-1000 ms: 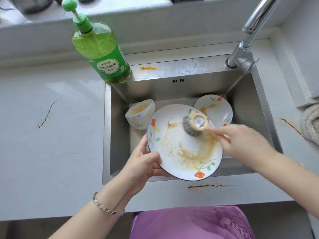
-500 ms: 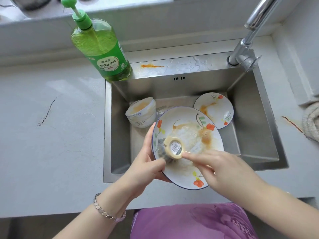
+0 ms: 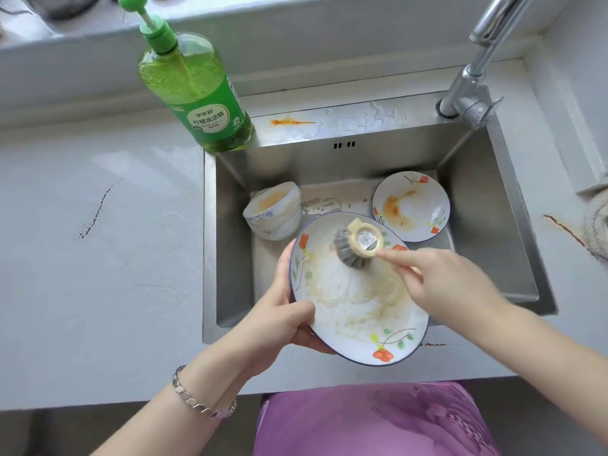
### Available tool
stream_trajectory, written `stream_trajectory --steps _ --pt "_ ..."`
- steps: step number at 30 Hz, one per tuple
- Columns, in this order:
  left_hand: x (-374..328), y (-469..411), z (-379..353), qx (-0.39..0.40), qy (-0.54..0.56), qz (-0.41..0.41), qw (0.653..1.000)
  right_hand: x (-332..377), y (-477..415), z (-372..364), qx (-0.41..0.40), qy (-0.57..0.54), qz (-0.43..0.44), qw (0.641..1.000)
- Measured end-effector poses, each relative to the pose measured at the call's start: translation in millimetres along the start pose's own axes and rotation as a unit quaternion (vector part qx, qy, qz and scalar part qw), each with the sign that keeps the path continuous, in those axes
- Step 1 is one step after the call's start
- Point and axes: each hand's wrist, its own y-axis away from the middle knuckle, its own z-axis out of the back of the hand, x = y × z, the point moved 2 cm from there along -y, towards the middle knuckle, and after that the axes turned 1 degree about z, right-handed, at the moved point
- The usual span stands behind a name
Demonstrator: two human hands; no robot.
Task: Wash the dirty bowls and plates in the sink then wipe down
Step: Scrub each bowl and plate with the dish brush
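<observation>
Large plate (image 3: 353,312) half-scrubbed, soapy, over sink (image 3: 329,162).
Your left hand (image 3: 276,327) gripped its rim, right hand (image 3: 447,284) clasped the brush (image 3: 348,253); bowls (image 3: 273,213) and small plate (image 3: 414,205) in sink lay unwashed.

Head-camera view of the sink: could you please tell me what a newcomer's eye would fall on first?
The large white flower-painted plate, foamy, is gripped by the left hand over the steel sink, while the right hand holds a grey, cream-handled brush against it. A tall green detergent bottle stands at the sink's back-left corner; a sauce-stained small plate lies inside.
</observation>
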Motion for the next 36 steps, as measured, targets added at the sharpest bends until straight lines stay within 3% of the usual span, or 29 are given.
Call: stream_trajectory --steps 5,9,14,19,23,28,32,36 --pt "4.0 0.9 -6.9 0.004 0.022 -0.001 1.000 35.7 22.0 -9.3 0.018 -0.113 0.093 0.989" --pt "2.0 4.0 -7.6 0.006 0.029 -0.004 1.000 -2.2 -3.8 0.1 -0.070 -0.122 -0.027 0.990" --pt "-0.2 2.6 -6.1 -0.008 0.025 -0.016 1.000 51.0 27.8 -12.5 -0.041 -0.167 0.110 0.979" --pt "-4.5 7.8 -4.9 -0.010 0.003 -0.029 1.000 3.8 -3.0 -4.2 -0.101 -0.086 0.002 0.991" --pt "-4.7 4.9 -6.1 -0.023 -0.016 -0.029 0.999 38.1 18.6 -16.5 -0.107 -0.076 0.126 0.983" --pt "-5.1 10.7 5.8 -0.048 0.001 -0.041 0.998 -15.8 -2.2 2.3 -0.104 0.003 0.004 0.995" --pt "-7.7 10.3 15.4 -0.090 0.009 -0.063 0.994 -9.1 33.0 -13.3 -0.054 0.073 0.031 0.995" --pt "-6.7 9.9 2.7 -0.074 -0.034 -0.062 0.995 -11.1 16.3 -9.2 -0.053 0.088 0.023 0.994"
